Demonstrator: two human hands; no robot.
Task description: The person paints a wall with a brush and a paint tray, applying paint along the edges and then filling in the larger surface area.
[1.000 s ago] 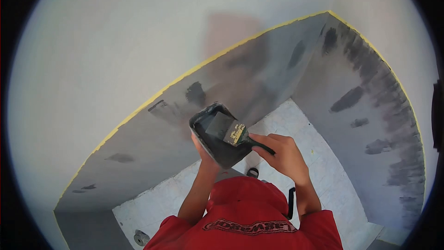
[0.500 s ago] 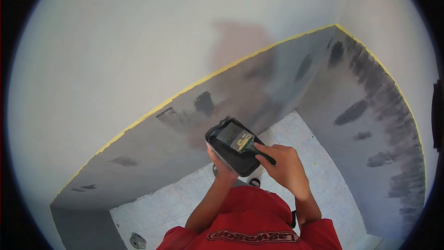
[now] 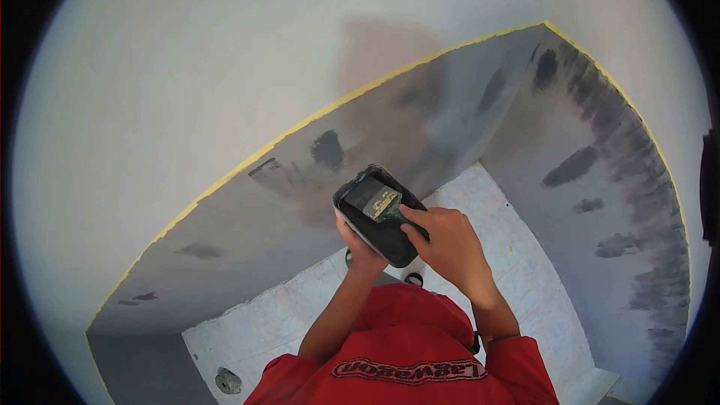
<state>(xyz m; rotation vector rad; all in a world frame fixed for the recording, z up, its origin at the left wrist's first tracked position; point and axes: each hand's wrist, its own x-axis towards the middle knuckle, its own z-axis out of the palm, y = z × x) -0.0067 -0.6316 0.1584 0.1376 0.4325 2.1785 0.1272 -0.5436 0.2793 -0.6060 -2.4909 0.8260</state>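
Observation:
A dark rectangular tray (image 3: 399,254) is held tilted in front of my chest. My left hand (image 3: 360,248) grips its left edge from below, with the fingers mostly hidden under it. My right hand (image 3: 448,246) is closed round the dark handle of a flat paintbrush (image 3: 382,204). The brush has a pale, yellow-marked label, and its wide head lies over the upper part of the tray. Whether the bristles touch the tray floor is hard to tell.
Yellow tape (image 3: 332,107) runs between the white upper wall and the grey lower wall (image 3: 247,255), which has darker paint patches. The walls meet at a corner. A round grey object (image 3: 228,381) sits on the light tiled floor (image 3: 262,322).
The tray has shifted slightly upward in view. My right hand and the brush have moved up and left, towards the tray's upper left side.

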